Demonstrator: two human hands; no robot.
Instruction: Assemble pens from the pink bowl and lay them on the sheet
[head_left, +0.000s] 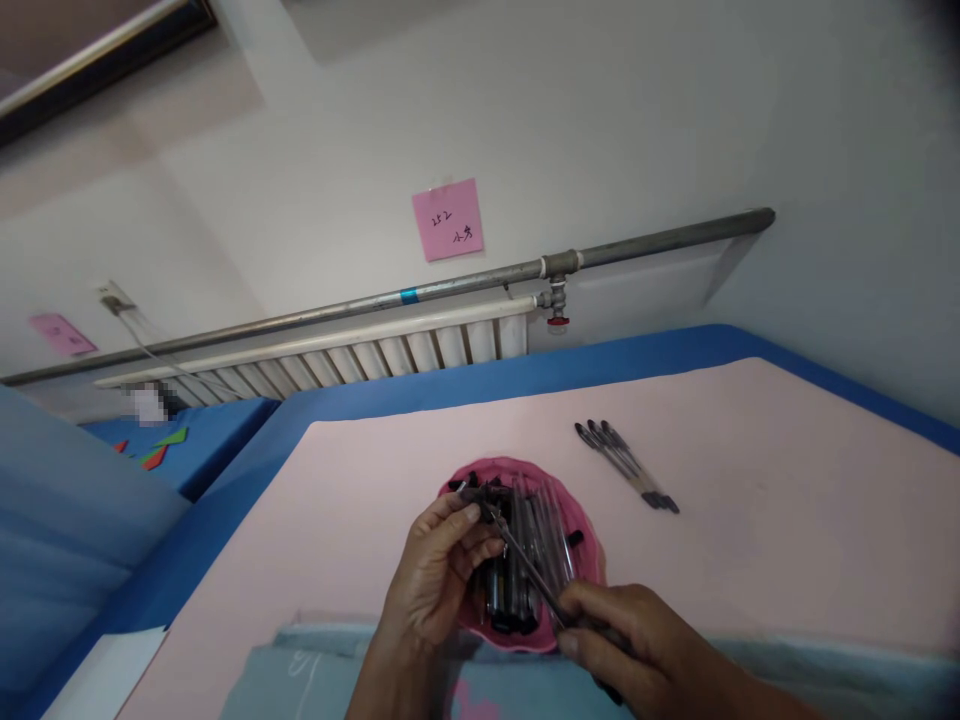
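One pen [529,568] sits pinched in the left hand [439,560] and the right hand [634,630], above a pink bowl [592,545].

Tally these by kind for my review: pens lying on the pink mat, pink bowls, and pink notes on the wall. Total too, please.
Pens on the mat: 3
Bowl: 1
Notes: 2
Total: 6

The pieces in the bowl overlap too much to count, so they are left out.

Pink basket [595,560] (clear, black-capped pens [628,464])
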